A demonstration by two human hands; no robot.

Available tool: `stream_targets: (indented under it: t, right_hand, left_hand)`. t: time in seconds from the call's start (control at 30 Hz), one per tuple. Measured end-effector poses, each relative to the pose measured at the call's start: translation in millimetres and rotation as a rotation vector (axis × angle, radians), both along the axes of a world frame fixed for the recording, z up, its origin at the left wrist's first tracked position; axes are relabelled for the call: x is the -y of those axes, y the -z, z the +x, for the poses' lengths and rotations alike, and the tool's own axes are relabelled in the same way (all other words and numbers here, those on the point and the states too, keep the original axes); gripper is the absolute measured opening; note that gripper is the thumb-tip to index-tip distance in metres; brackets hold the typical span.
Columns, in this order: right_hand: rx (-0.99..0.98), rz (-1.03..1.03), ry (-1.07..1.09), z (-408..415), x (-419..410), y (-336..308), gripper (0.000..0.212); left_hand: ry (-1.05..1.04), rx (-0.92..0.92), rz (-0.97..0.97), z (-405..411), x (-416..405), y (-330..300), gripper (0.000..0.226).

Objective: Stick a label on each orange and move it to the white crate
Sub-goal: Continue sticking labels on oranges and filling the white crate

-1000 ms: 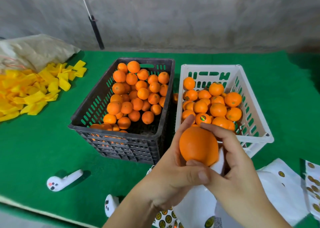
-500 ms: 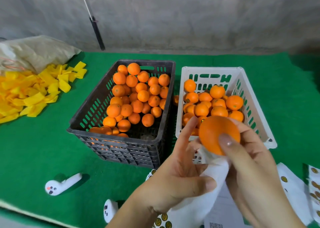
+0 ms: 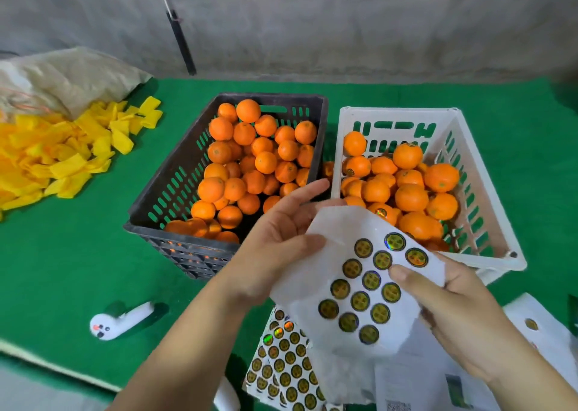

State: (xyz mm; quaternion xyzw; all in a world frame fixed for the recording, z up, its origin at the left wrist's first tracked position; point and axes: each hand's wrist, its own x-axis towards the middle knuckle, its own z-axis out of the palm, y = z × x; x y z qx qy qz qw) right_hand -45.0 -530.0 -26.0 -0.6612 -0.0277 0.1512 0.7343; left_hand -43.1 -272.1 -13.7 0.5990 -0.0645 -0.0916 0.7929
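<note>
Now both hands (image 3: 281, 238) hold label sheet (image 3: 359, 285), tilted.

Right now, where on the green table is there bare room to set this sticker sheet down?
Bare green lies between the yellow wrappers and the black crate, and right of the white crate. The near edge is crowded: sticker sheets and papers.

Single head-mounted wide-angle view, looking forward and steeply down from above the table's (image 3: 78, 254) near edge. Both hands and a label sheet (image 3: 359, 285) fill the close foreground; two crates (image 3: 312, 107) sit mid-frame; the grey wall (image 3: 344, 19) closes the far side.
</note>
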Motion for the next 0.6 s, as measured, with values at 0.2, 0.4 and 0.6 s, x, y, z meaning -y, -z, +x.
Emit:
stream_targets:
  t: [0.2, 0.4, 0.6]
  right_hand:
    - [-0.08, 0.207, 0.23, 18, 3, 24, 0.03]
    - [-0.11, 0.265, 0.328, 33, 3, 26, 0.032]
    - [-0.136, 0.329, 0.383, 34, 6, 40, 0.04]
  left_hand:
    - [-0.235, 0.352, 1.142, 80, -21, 39, 0.03]
    - [-0.277, -0.136, 1.331, 182, -45, 82, 0.022]
    - [0.465, -0.311, 1.874, 210, -68, 122, 0.073]
